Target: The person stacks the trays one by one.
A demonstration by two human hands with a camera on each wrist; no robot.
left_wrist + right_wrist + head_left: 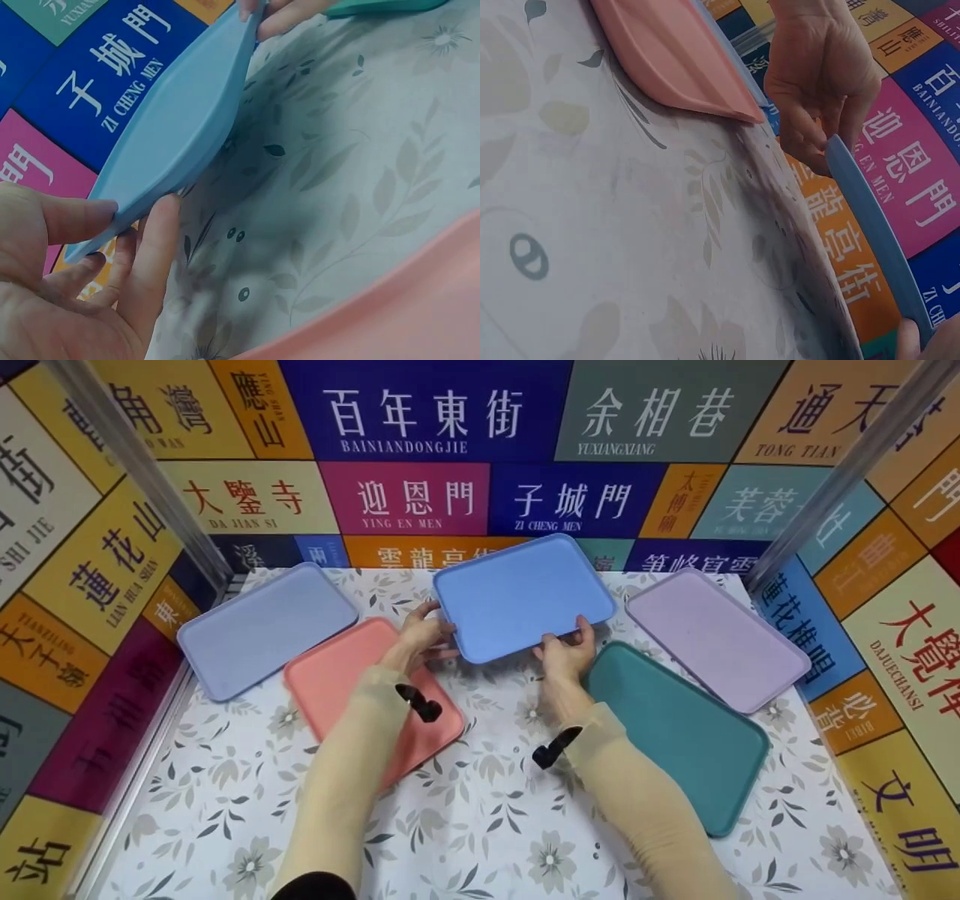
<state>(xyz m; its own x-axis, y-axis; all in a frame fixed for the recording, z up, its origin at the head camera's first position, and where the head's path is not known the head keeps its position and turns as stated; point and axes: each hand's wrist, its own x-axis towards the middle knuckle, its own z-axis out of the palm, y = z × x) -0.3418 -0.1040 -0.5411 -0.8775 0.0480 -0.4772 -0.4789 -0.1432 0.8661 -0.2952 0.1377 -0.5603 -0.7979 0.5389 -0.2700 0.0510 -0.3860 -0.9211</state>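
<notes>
A blue tray [525,598] is held up at the far side of the table, tilted, its shadow falling on the cloth in the left wrist view. My left hand [424,634] pinches its left end, thumb on the rim and fingers underneath, as the left wrist view [82,277] shows. My right hand [566,654] grips the near edge toward the right corner. Below my left forearm lies a pink tray [341,671], partly hidden by the sleeve. Beside my right forearm lies a green tray [675,735].
A grey-blue tray [266,630] lies at the left, its edge against the pink one. At the right back is a lilac tray [716,637], close to the green one. Walls with printed signs [420,420] enclose the floral tablecloth [480,825] on three sides.
</notes>
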